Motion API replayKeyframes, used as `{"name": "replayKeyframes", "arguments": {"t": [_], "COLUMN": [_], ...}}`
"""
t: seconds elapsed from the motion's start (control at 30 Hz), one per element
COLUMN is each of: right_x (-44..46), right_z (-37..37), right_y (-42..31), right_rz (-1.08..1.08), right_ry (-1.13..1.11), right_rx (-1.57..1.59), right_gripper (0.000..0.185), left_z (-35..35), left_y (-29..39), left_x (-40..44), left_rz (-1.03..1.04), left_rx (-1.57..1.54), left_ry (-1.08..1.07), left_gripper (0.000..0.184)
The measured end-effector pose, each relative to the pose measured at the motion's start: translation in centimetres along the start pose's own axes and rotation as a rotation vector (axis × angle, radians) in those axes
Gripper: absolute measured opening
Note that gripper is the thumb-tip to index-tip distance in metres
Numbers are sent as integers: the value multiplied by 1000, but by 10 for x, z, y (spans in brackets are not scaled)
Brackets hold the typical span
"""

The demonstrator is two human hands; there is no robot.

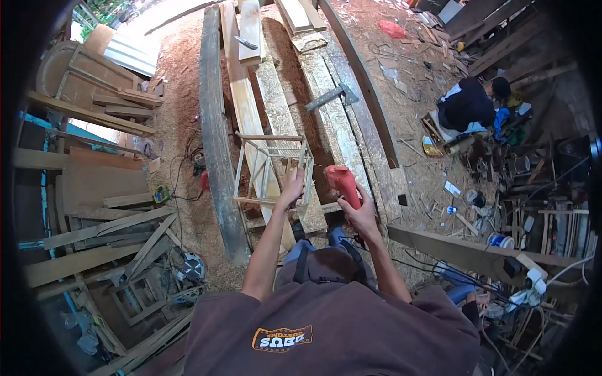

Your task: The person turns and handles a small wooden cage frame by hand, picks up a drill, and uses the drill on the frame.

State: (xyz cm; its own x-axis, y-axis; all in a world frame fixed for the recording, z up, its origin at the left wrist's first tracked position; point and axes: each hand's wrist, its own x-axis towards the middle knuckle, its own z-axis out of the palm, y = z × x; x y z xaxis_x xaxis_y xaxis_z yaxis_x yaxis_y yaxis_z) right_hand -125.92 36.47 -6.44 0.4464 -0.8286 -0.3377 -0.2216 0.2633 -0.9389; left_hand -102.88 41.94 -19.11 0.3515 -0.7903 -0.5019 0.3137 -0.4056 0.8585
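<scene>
My left hand (293,187) is closed around the near right part of a small open wooden frame (269,137), made of thin slats. The frame rests on the long boards in front of me. In my right hand (360,216) is a red power tool (343,182), its body pointing toward the frame and a short gap apart from it. The tool's working end is too small to make out. Beyond the frame, a T-shaped tool with a flat grey arm (329,99) lies on a sawdust-covered plank (342,135).
A short board (251,31) with a small metal tool (246,42) on it lies farther off. Scrap wood (113,235) and a circular saw (192,267) are at left. A seated person (467,106) is at right. A long beam (470,249) and cables (433,266) run near my right side.
</scene>
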Motion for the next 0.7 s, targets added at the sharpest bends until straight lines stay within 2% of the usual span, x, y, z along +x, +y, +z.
{"name": "replayKeyframes", "arguments": {"t": [0.1,0.23,0.37,0.43,0.53,0.7], "right_x": [-9,-17,-19,-9,-2,11], "right_z": [11,20,19,11,9,4], "right_y": [-10,-19,-20,-11,-11,15], "right_rz": [51,105,128,151,265,188], "right_ry": [16,28,9,-38,-25,-60], "right_rx": [75,131,112,86,43,124], "right_gripper": [59,39,31,27,23,25], "left_z": [-2,-7,-17,-9,4,26], "left_y": [0,-17,-30,-54,-73,-58], "left_x": [-8,-12,-9,1,4,-15], "left_rz": [4,77,-23,82,68,165], "left_rx": [10,174,112,185,192,167], "left_ry": [6,82,27,91,128,170], "left_gripper": [40,46,55,59,63,49]}}
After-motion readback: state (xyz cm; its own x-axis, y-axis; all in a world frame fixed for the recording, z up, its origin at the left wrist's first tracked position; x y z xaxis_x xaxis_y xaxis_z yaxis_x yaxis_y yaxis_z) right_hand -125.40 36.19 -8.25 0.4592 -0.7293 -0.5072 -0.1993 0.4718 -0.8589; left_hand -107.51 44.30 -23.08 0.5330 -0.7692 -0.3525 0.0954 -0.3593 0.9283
